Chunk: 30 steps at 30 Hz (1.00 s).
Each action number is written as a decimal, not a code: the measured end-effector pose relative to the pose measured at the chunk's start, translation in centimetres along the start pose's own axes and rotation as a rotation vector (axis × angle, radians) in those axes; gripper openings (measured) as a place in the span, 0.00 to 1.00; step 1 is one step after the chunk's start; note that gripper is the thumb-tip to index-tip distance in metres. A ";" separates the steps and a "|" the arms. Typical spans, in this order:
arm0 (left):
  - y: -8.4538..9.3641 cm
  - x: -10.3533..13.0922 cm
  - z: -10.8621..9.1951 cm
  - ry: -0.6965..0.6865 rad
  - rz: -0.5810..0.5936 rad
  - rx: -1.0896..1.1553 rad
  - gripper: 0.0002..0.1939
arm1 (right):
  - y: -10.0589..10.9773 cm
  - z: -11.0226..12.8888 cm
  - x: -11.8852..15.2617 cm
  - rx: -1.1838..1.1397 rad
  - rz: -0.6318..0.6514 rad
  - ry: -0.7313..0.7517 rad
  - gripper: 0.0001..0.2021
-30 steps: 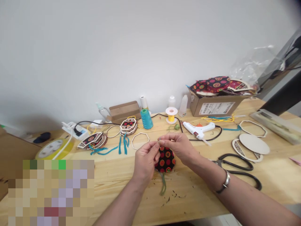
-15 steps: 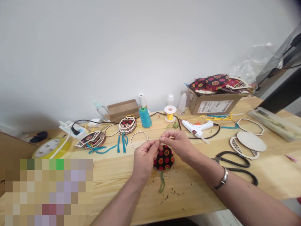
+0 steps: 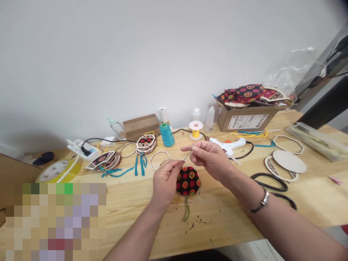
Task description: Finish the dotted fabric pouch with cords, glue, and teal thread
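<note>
At the patterned disc (image 3: 188, 183), your left hand (image 3: 166, 178) and right hand (image 3: 208, 156), pinched closed, grip a thin strand (image 3: 187, 156), best held taut.

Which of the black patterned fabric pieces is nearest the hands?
The rounded pad with the green cord, beside the left hand. The others lie farther off, in the wood-framed stacks to the left and the labelled cardboard box at back right.
</note>
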<state>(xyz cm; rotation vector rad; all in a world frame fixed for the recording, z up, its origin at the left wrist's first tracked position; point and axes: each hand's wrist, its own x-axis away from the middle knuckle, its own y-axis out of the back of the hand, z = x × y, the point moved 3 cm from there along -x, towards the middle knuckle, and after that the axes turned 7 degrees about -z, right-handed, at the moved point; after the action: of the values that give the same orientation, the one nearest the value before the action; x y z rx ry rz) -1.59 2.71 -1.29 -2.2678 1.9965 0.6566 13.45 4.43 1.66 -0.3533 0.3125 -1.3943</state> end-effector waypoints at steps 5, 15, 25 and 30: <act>0.4 -0.3 0.2 -0.122 -0.040 -0.145 0.06 | 0.0 0.4 0.0 -0.131 0.064 0.011 0.09; 1.3 -1.2 0.0 -0.138 -0.192 -0.378 0.09 | 0.5 1.0 -0.2 -0.160 -0.033 0.103 0.09; -0.5 0.6 -0.2 0.579 0.238 0.357 0.16 | 0.2 0.3 -0.1 0.003 -0.059 0.151 0.07; -1.0 0.9 0.1 0.856 0.283 0.725 0.15 | -1.0 -0.1 1.0 0.277 0.149 0.137 0.06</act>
<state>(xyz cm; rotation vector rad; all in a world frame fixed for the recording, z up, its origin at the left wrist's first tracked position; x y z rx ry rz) -0.64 2.09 -1.89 -1.9223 2.2921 -1.0688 12.71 3.29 1.99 -0.0062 0.2483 -1.2968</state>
